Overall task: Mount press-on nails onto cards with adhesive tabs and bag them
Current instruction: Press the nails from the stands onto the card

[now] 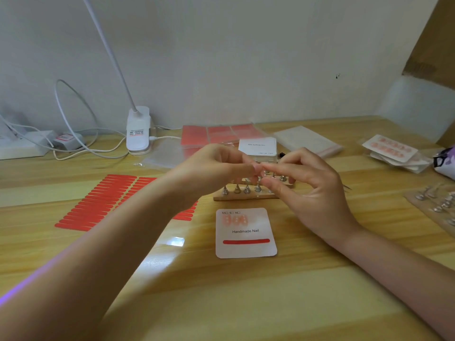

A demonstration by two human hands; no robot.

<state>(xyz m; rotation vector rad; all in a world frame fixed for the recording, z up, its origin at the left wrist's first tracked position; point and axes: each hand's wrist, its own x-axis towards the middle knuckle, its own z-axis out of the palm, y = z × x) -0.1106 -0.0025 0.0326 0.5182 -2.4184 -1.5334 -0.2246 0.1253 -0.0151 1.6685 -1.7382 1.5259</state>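
A small home craft workspace is shown: a pale wooden desk [246,303] set against a plain white wall [234,57]. At the far left, a white clip-on desk lamp [138,130] is seen beside a power strip [22,146] with trailing white cables. Sheets of red adhesive strips [103,200] are laid out at the left, printed "Handmade Nail" cards [246,232] in the middle, and bagged nail sets [391,150] at the far right.

L grip [216,166], R grip [305,183] raised, fingertips pinched together
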